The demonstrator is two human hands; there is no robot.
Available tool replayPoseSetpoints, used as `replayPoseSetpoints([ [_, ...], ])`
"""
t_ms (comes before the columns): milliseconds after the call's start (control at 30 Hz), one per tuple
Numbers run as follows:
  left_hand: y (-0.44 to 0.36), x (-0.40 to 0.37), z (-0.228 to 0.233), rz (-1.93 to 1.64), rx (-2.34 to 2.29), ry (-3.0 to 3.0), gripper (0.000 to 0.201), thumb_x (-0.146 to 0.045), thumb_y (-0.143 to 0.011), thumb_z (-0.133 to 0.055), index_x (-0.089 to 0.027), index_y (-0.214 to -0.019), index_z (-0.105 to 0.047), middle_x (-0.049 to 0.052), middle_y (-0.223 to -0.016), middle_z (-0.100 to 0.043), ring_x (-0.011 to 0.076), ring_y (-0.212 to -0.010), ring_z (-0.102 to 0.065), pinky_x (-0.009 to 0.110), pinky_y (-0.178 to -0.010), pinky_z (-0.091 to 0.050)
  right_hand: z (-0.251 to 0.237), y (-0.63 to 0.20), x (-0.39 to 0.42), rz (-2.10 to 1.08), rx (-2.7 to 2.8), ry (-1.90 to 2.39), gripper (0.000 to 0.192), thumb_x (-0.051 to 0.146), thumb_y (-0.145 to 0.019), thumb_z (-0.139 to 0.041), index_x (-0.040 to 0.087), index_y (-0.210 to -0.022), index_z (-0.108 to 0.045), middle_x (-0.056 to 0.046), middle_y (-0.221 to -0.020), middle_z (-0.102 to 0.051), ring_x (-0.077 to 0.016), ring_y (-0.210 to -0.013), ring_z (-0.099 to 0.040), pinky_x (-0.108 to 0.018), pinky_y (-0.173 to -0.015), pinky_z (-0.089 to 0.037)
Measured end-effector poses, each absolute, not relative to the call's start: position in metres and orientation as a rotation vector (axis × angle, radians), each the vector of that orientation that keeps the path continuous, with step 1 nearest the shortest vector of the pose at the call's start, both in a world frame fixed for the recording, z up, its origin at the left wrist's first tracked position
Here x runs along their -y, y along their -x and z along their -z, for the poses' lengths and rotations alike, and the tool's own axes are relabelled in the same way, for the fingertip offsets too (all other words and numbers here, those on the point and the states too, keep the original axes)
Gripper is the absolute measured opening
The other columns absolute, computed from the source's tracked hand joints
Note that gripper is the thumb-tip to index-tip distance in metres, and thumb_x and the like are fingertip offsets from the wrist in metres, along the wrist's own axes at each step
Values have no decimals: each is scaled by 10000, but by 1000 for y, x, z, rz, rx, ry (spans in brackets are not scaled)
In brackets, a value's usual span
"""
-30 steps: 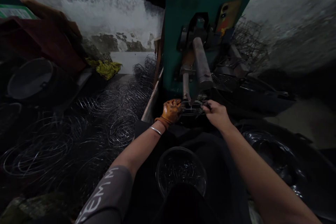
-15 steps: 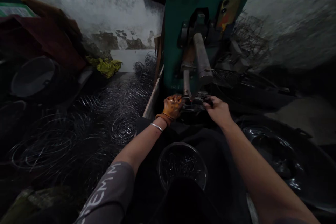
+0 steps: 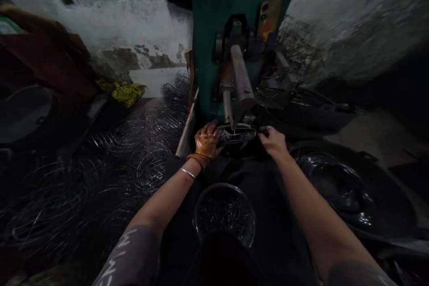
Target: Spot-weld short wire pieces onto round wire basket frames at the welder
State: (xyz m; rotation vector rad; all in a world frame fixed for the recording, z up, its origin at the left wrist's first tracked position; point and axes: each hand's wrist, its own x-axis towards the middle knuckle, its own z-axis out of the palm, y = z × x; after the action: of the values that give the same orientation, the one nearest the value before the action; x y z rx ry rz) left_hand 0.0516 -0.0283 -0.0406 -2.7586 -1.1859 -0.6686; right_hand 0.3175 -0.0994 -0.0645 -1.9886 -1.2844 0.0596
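Note:
My left hand [image 3: 207,140], in a stained orange glove, is closed on the left side of a thin wire frame [image 3: 238,141]. The frame sits just under the tip of the lower metal arm [image 3: 228,107] of a green machine [image 3: 208,53]. At the frame's right end, my bare right hand [image 3: 274,141] has its fingers pinched together. Its fingertips look dark, and what they hold, if anything, cannot be made out. Nearer to me, between my arms, stands a round bowl [image 3: 252,221] with many small metal pieces [image 3: 231,214] inside.
Tangled wire coils [image 3: 150,165] cover the floor at left, beside a wooden board [image 3: 187,127]. A wide dark pan [image 3: 385,187] holding a shiny wire coil [image 3: 321,165] lies at right. The machine's thick upper arm [image 3: 241,73] juts toward me. A yellow cloth [image 3: 125,93] lies by the wall.
The view has shifted, so most things appear further left. My right fingers have drawn slightly away from the wire frame's right end. My left hand stays on the frame, its fingers extended more.

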Motion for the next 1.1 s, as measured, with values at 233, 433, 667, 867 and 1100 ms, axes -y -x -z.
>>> replayPoseSetpoints([
  [233,-69,27,41,607,1275,2698,620,-367,-741,-761,-269,-1329,-594,75,-1464,-484,325,-1337,-414,497,-1037,-420,70,-333,84,5,1445,1849,122,295,-772,-608,184,-811,-642,-139,-1139,-678,-303,-1045,-630,-435,-952,-491],
  [433,-60,8,37,518,1200,2876,521,-302,-745,-742,-220,-1253,-657,102,-1401,-539,347,-1270,-495,494,-1021,-466,56,-340,93,-184,1536,1838,120,300,-803,-610,183,-780,-621,-75,-880,-695,-234,-831,-648,-334,-804,-501],
  [667,-24,-32,71,729,1109,3025,584,-133,-706,-668,-164,-1288,-627,116,-1379,-551,274,-1293,-514,374,-1109,-449,30,-292,105,-54,1765,1637,130,272,-863,-601,167,-803,-650,-77,-874,-630,-208,-799,-618,-304,-765,-482],
  [867,-9,-58,93,841,1101,3060,623,-181,-708,-739,-149,-1315,-605,128,-1388,-543,279,-1289,-515,393,-1142,-420,17,-267,85,16,1871,1751,103,227,-880,-587,164,-836,-656,-96,-918,-642,-239,-876,-617,-332,-828,-487],
  [1100,-14,-64,97,936,1053,3110,582,-143,-676,-756,-135,-1247,-641,129,-1322,-585,256,-1233,-562,367,-1096,-472,12,-265,75,68,1889,1907,77,195,-880,-600,152,-847,-655,-104,-942,-638,-247,-898,-619,-320,-791,-474],
])
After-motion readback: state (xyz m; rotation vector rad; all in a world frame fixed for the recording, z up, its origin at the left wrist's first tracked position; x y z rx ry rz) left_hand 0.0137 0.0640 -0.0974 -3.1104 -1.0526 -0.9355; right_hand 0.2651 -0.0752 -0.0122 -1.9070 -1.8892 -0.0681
